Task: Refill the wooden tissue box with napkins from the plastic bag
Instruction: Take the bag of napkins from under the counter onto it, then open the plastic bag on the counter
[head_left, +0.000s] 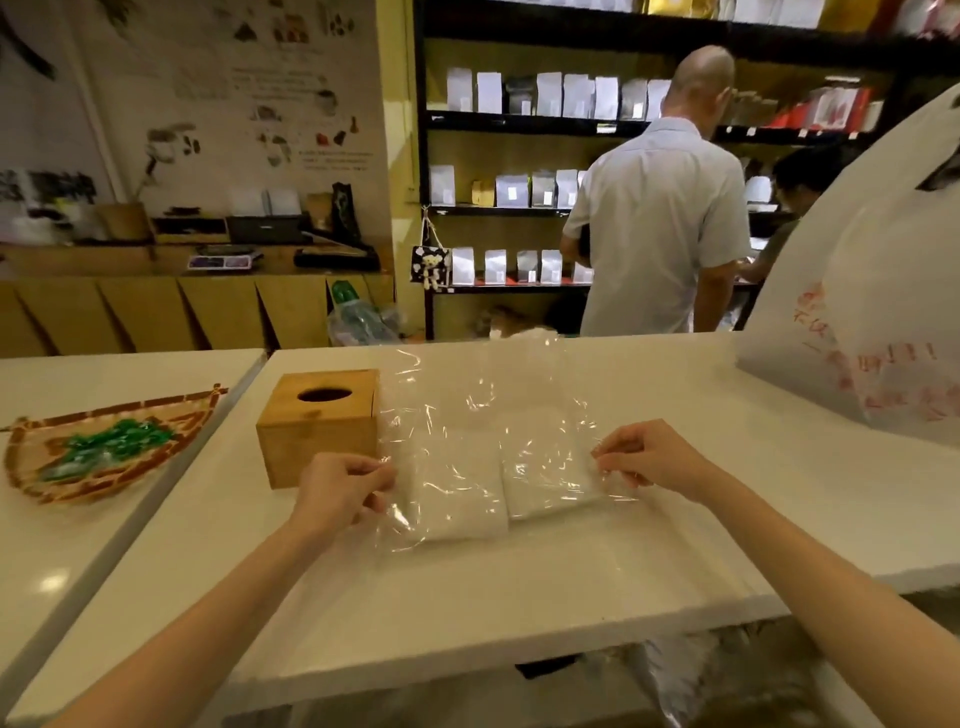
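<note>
On the white counter (467, 587), seen from my head camera, my left hand (343, 488) and right hand (649, 460) each pinch a side of the clear plastic bag (488, 415), keeping it flat over two napkin stacks (462, 493). Just beside my left hand stands the wooden tissue box (319, 426), slot up, close for refilling.

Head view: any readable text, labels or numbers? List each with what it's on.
None can be quoted.
White carrier bag, far right: red handwritten-looking characters, too distorted to read.
Wall poster: small captions under the drawings, blurred.
Shelf packets: small labels, too small to read.
Clear plastic bag with napkins, wooden tissue box: no print visible.
</note>
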